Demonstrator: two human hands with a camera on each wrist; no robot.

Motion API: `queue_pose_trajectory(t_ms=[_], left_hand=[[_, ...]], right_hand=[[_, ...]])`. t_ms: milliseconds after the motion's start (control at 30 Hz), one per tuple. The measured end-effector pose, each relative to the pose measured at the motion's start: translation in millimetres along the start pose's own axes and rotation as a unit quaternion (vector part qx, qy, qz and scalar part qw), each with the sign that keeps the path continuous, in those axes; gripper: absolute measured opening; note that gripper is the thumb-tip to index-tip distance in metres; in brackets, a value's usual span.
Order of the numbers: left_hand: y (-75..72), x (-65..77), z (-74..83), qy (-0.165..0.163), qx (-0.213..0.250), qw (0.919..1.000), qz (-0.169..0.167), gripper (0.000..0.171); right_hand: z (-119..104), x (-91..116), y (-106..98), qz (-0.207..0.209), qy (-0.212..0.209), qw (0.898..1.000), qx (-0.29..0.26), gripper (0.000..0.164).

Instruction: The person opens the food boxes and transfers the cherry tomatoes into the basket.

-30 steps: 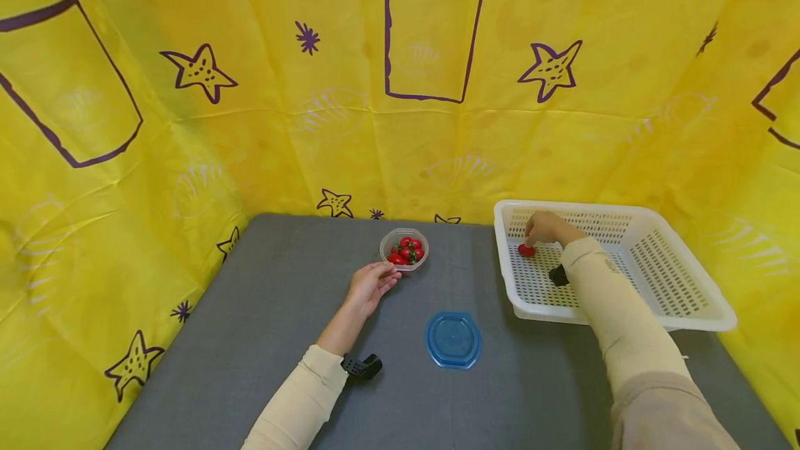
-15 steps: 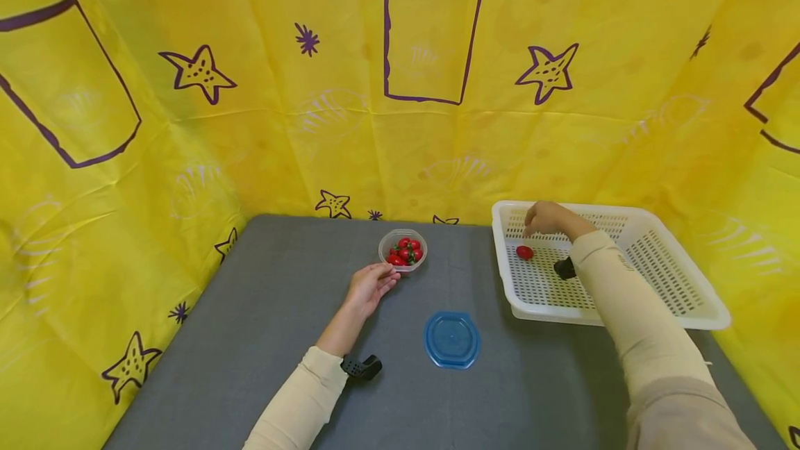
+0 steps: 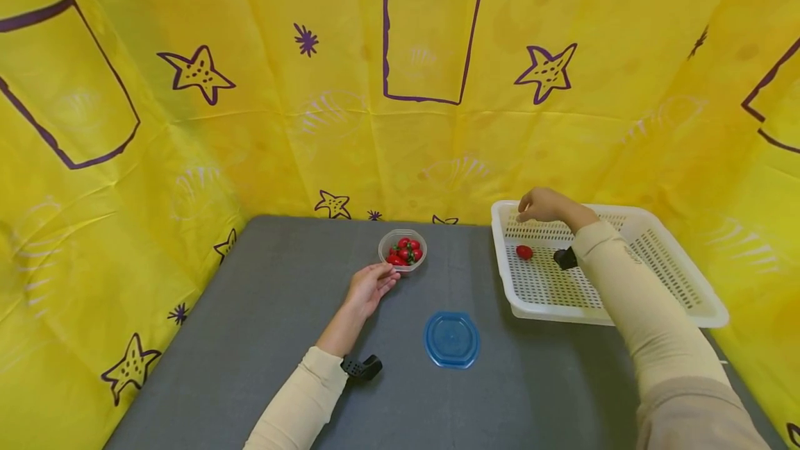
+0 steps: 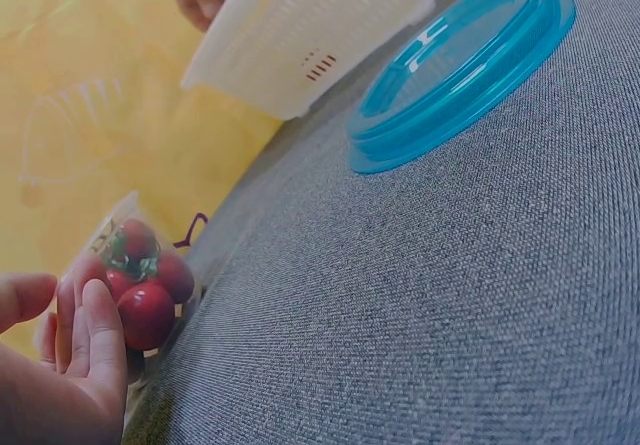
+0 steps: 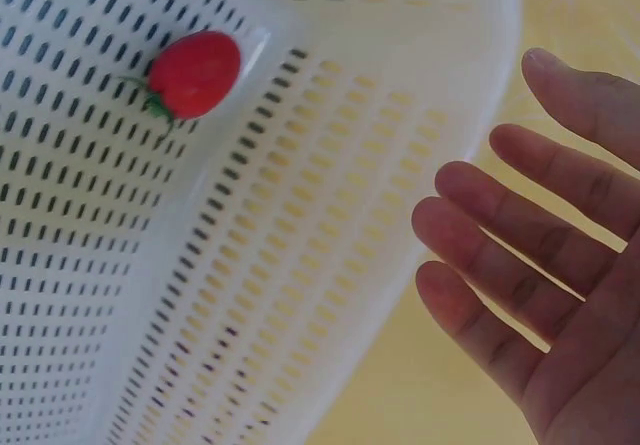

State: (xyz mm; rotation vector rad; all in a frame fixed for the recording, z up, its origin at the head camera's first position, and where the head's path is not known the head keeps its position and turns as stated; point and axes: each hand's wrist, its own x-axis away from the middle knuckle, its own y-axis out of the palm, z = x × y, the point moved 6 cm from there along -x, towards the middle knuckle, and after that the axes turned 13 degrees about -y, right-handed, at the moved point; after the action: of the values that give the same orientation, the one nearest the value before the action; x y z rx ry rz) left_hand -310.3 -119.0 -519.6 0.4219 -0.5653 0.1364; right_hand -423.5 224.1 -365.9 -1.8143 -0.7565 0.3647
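Observation:
A small clear plastic container (image 3: pixel 382 247) stands near the back of the table with several red cherry tomatoes (image 3: pixel 406 252) in it, some with green stalks. My left hand (image 3: pixel 370 286) rests its fingertips at the container's near side. In the left wrist view these fingers (image 4: pixel 100 330) lie fairly straight against the wall, the thumb apart. To the right, one cherry tomato (image 5: pixel 197 73) with a green stalk lies on the floor of a white slotted basket (image 3: pixel 509 283). My right hand (image 3: pixel 542 205) is above the basket's back left rim, fingers spread and holding nothing in the right wrist view.
A blue lid (image 3: pixel 453 340) lies on the grey table (image 3: pixel 281 339) between the container and me. The basket's raised walls stand at the table's right side. Yellow patterned cloth (image 3: pixel 350 151) hangs close behind and along both sides.
My right hand has let go of the cherry tomato in the basket and risen toward the back rim. The left hand stays at the container.

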Motion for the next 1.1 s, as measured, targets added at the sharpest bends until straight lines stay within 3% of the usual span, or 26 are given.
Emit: queue_pose_trajectory(t_ms=[400,733,1100], left_hand=[[0.1,-0.3,1.0,0.004,0.001,1.0,-0.004,0.01],[0.5,0.3,4.3,0.009,-0.011,0.9999,-0.01,0.016],[1.0,3.8,0.0,-0.002,-0.003,1.0,-0.005,0.008]], right_hand=[[-30.1,-12.5,-13.8,0.012,-0.027,1.0,0.003,0.032],[-72.3,-28.9,-19.1,0.043,-0.069,0.997,0.002,0.033],[-100.6,-50.6,4.8,0.046,-0.113,0.993,0.009,0.032]])
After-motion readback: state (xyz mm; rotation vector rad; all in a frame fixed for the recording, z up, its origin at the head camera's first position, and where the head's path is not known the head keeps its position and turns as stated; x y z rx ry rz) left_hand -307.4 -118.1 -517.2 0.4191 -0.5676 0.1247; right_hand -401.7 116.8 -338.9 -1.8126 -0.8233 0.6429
